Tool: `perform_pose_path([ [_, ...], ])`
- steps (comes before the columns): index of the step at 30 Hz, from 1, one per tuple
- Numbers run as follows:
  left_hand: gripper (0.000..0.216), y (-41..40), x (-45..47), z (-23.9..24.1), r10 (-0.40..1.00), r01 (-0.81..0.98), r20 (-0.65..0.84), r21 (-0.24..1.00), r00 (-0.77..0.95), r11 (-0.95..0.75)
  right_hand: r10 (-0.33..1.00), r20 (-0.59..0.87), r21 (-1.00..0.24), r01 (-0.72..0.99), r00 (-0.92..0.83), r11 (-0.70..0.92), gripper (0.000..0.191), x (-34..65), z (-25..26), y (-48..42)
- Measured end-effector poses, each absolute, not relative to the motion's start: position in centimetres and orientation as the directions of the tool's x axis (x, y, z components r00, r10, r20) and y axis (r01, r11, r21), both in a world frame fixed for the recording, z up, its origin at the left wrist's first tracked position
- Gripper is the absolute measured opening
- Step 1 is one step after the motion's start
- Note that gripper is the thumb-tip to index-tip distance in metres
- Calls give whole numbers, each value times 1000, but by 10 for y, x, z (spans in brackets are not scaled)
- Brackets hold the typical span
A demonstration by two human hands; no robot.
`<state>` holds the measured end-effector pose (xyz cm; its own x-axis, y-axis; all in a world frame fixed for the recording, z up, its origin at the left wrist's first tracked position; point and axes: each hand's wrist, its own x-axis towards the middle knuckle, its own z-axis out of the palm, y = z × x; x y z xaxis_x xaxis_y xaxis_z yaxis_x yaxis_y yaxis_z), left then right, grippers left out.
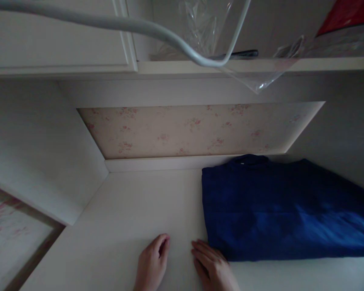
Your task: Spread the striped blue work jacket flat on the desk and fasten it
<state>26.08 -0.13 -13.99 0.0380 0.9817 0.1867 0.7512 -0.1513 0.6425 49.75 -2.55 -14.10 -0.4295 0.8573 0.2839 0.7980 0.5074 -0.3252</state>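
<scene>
A dark blue folded cloth garment [279,210], with a collar-like loop at its far edge, lies flat on the right of the white surface [145,202]. At its near left corner rests my right hand [212,264], fingers stretched out and lying flat; the fingers reach past the corner onto the white surface. To the left of the cloth, apart from it, my left hand [153,260] is held with its fingers curled in and the thumb tip close to them. Nothing shows between those fingers.
A white cable [133,26] hangs across the top of the view. Above is a shelf [176,68] with clear plastic wrapping [200,28], a dark slim object [245,53] and a red package [348,16]. A floral panel [176,131] forms the back, between white side walls.
</scene>
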Motion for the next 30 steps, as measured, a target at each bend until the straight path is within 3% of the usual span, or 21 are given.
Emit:
perform_pose_path([
  [21,25,-2,263,-131,974,750,223,637,42,-178,883,257,-405,785,-394,468,28,497,-138,-29],
  [30,26,-1,262,-135,981,757,186,633,58,-165,882,246,-381,796,-402,469,28,495,-137,-27],
])
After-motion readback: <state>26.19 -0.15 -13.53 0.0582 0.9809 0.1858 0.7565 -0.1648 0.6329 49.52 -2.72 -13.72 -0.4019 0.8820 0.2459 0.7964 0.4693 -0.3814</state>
